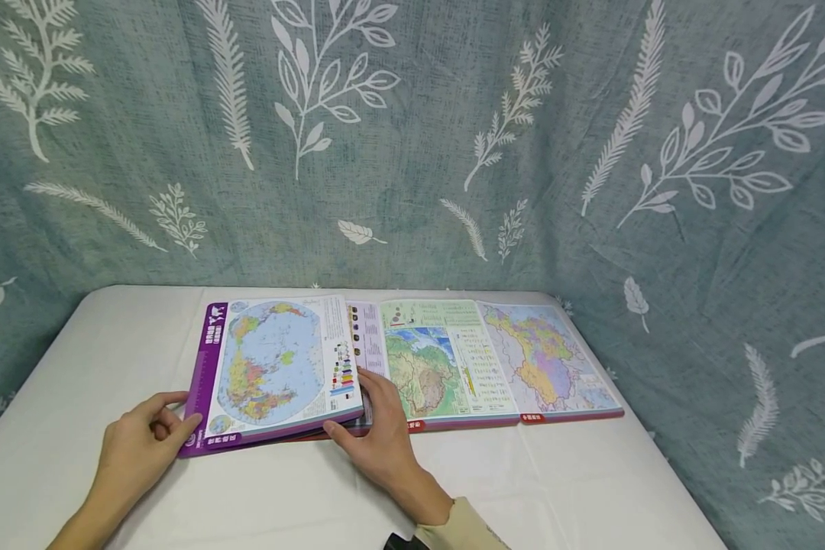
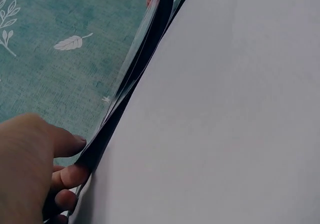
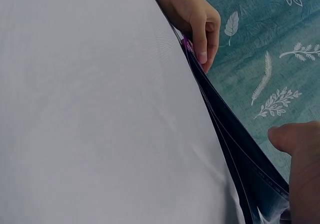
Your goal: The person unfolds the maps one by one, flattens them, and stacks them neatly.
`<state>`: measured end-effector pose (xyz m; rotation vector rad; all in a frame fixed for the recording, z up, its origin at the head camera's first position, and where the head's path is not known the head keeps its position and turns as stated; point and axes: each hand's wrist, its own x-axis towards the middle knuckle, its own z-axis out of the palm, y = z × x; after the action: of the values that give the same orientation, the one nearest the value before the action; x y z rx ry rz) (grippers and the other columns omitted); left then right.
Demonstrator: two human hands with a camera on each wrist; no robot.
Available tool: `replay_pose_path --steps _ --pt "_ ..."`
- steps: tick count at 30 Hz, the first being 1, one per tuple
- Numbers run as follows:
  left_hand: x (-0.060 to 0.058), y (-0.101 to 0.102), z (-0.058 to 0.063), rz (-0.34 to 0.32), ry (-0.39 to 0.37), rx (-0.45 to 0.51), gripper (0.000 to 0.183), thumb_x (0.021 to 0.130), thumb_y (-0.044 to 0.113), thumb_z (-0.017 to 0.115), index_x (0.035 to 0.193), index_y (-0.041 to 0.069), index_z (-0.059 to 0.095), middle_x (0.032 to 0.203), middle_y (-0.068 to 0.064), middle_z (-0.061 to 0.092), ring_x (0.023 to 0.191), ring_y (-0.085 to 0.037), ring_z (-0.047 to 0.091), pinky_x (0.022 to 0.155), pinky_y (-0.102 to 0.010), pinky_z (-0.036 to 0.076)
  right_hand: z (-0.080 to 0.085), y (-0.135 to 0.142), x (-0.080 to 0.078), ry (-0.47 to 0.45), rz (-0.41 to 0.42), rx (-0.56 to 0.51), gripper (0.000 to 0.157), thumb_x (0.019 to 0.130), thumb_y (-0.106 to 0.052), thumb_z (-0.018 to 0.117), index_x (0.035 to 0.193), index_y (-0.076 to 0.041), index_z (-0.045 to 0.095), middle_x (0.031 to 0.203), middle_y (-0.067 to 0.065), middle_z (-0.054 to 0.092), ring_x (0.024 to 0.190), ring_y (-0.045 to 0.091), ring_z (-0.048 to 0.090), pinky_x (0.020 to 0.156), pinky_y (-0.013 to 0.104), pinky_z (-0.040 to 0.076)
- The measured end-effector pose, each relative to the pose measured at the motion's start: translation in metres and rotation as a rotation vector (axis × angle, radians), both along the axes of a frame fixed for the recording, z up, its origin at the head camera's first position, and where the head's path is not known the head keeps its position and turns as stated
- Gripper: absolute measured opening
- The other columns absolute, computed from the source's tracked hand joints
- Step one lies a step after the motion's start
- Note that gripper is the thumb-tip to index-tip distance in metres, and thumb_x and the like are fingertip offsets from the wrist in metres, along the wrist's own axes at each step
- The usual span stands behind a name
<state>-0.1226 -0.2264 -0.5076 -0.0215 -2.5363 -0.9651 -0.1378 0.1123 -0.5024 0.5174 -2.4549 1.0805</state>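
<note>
A folding map with a purple-bordered world map (image 1: 271, 367) on top lies at the left of the white table, its layers stacked and slightly raised at the edge. My left hand (image 1: 134, 439) pinches its lower left corner; in the left wrist view the thumb (image 2: 72, 143) lies above the edge with fingers beneath. At the lower right corner my right hand (image 1: 381, 435) holds the stack, thumb along the bottom edge and fingers at the right side. In the right wrist view, dark layers (image 3: 240, 144) fan apart near that hand, whose fingers are mostly hidden there.
To the right, more map panels lie unfolded flat: a green relief map (image 1: 422, 374) and a pastel political map (image 1: 543, 355) with red tabs. The white tablecloth (image 1: 522, 489) stretches in front. A green leaf-print curtain (image 1: 412, 191) hangs behind and at the right.
</note>
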Motion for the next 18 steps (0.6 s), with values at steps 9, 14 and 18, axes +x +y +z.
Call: replay_pose_path --steps 9,14,18 --pt "0.0 0.008 -0.001 -0.035 0.023 -0.005 0.046 0.084 0.015 0.09 0.121 -0.005 0.071 0.069 0.004 0.056 0.063 -0.005 0.042 0.058 -0.022 0.03 0.002 0.006 0.001 0.006 -0.018 0.0 0.079 0.08 -0.037 0.088 0.143 -0.001 0.058 0.148 0.015 0.057 0.14 0.03 0.051 0.114 0.048 0.042" --pt "-0.001 0.015 0.0 -0.051 0.052 -0.011 0.048 0.082 0.014 0.09 0.122 -0.004 0.071 0.068 0.006 0.055 0.063 -0.006 0.042 0.059 -0.024 0.03 0.0 0.014 0.003 0.026 -0.035 0.016 0.077 0.08 -0.038 0.089 0.141 -0.001 0.06 0.146 0.015 0.058 0.137 0.031 0.054 0.112 0.05 0.043" --pt "-0.002 0.017 0.0 -0.064 0.069 -0.018 0.048 0.081 0.014 0.09 0.123 -0.003 0.072 0.067 0.008 0.054 0.063 -0.006 0.041 0.061 -0.025 0.029 -0.001 0.02 0.005 0.026 -0.04 0.019 0.076 0.08 -0.039 0.088 0.14 -0.002 0.061 0.146 0.015 0.059 0.137 0.031 0.054 0.111 0.051 0.044"
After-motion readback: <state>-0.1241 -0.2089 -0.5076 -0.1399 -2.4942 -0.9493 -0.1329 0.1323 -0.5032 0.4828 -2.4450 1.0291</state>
